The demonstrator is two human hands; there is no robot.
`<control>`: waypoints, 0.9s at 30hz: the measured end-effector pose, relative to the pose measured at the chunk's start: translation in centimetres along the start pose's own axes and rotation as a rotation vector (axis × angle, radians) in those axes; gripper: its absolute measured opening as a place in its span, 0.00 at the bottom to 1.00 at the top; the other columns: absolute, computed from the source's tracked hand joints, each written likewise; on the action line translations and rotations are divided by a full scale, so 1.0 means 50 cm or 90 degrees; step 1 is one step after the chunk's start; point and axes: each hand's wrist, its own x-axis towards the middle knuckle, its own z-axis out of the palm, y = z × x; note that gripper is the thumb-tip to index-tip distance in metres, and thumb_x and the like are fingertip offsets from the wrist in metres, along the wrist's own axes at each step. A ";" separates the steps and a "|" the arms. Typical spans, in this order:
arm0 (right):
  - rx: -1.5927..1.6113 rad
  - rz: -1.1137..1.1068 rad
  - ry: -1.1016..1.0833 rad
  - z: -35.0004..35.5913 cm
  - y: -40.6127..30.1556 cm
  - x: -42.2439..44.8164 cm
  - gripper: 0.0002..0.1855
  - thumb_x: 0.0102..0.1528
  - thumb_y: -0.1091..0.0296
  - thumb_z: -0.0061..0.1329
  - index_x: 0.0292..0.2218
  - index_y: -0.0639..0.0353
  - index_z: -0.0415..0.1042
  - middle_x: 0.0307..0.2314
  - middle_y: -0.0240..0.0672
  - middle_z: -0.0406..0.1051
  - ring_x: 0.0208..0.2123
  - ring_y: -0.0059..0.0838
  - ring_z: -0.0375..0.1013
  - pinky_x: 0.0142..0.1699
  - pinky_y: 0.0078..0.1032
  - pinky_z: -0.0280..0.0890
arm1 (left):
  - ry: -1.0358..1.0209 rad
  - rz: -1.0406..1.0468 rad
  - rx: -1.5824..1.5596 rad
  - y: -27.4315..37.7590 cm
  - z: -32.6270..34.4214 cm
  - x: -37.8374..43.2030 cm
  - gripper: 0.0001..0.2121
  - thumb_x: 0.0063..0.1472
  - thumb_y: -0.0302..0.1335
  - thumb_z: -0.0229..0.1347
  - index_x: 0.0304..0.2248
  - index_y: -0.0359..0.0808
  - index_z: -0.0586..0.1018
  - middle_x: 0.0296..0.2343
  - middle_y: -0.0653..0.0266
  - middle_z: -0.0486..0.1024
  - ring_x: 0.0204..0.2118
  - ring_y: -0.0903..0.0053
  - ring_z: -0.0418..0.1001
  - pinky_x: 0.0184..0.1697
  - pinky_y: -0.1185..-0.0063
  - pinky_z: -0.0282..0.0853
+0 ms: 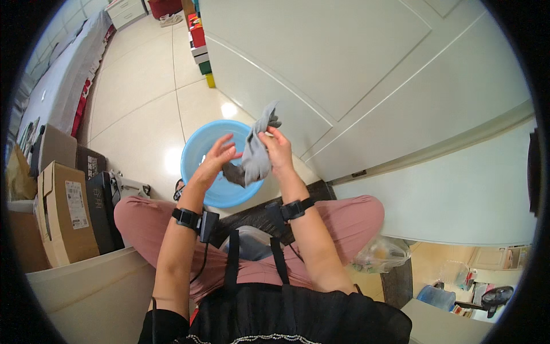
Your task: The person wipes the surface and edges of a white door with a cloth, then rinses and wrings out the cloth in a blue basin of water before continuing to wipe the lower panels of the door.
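My right hand (278, 149) pinches a grey piece of cloth (257, 157) between thumb and fingers. The cloth hangs twisted and crumpled over a light blue plastic basin (191, 178), and a dark part of it (234, 173) droops at its lower left. Just left of the cloth is my left hand (217, 158), its fingers spread and apparently holding nothing. Below both hands the basin stands on the tiled floor; small white bits show inside it, too small to make out. Each wrist bears a black strap with a small device.
A large white panel door (326, 77) rises beyond the basin to the right. Cardboard boxes (68, 210) and dark cases (103, 210) stand at the left. Under my knees lies a dark floor strip (245, 219). A clear plastic bag (382, 256) sits by my right knee.
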 end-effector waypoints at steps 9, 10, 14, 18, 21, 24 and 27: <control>0.099 0.005 -0.047 0.014 -0.006 -0.021 0.19 0.60 0.67 0.48 0.51 0.67 0.70 0.42 0.36 0.74 0.42 0.23 0.73 0.46 0.24 0.67 | 0.170 0.110 0.151 -0.048 -0.008 0.057 0.16 0.67 0.37 0.53 0.45 0.33 0.79 0.36 0.70 0.77 0.38 0.84 0.70 0.43 0.81 0.66; 0.139 0.081 -0.058 0.006 -0.004 -0.021 0.19 0.61 0.67 0.47 0.51 0.66 0.69 0.42 0.37 0.74 0.41 0.25 0.74 0.47 0.24 0.68 | 0.218 0.089 0.203 -0.041 -0.031 0.059 0.14 0.68 0.36 0.51 0.43 0.34 0.79 0.32 0.73 0.76 0.34 0.86 0.69 0.39 0.83 0.65; 0.146 0.258 -0.169 -0.050 0.031 -0.033 0.21 0.61 0.70 0.45 0.55 0.66 0.66 0.45 0.39 0.73 0.43 0.28 0.75 0.49 0.25 0.69 | 0.287 0.123 0.052 0.032 -0.029 0.062 0.14 0.70 0.36 0.48 0.43 0.35 0.77 0.30 0.75 0.73 0.31 0.87 0.66 0.37 0.85 0.63; 0.071 0.322 -0.273 -0.034 0.060 -0.074 0.24 0.60 0.72 0.49 0.57 0.64 0.64 0.46 0.38 0.72 0.43 0.25 0.75 0.48 0.23 0.71 | 0.256 0.127 0.050 0.085 -0.003 0.073 0.15 0.70 0.37 0.48 0.45 0.35 0.76 0.31 0.75 0.73 0.33 0.87 0.66 0.39 0.85 0.63; 0.087 0.346 -0.314 0.008 0.018 -0.086 0.26 0.59 0.68 0.53 0.56 0.64 0.65 0.47 0.36 0.71 0.45 0.23 0.72 0.50 0.23 0.69 | 0.202 0.118 0.080 0.084 -0.024 0.076 0.14 0.69 0.36 0.48 0.44 0.34 0.76 0.31 0.76 0.72 0.33 0.87 0.66 0.39 0.85 0.62; -0.036 0.123 -0.223 0.016 -0.025 -0.078 0.25 0.59 0.67 0.53 0.56 0.62 0.65 0.50 0.35 0.69 0.51 0.25 0.68 0.55 0.26 0.64 | 0.165 0.037 0.197 0.069 -0.039 0.105 0.14 0.67 0.36 0.52 0.43 0.33 0.76 0.35 0.71 0.75 0.38 0.85 0.70 0.44 0.83 0.66; -0.155 -0.057 -0.213 -0.024 -0.069 -0.035 0.34 0.58 0.63 0.54 0.60 0.64 0.57 0.52 0.38 0.65 0.52 0.30 0.67 0.55 0.27 0.65 | 0.123 0.080 0.176 0.065 0.017 0.126 0.14 0.64 0.35 0.55 0.43 0.32 0.76 0.35 0.68 0.76 0.39 0.82 0.72 0.45 0.81 0.67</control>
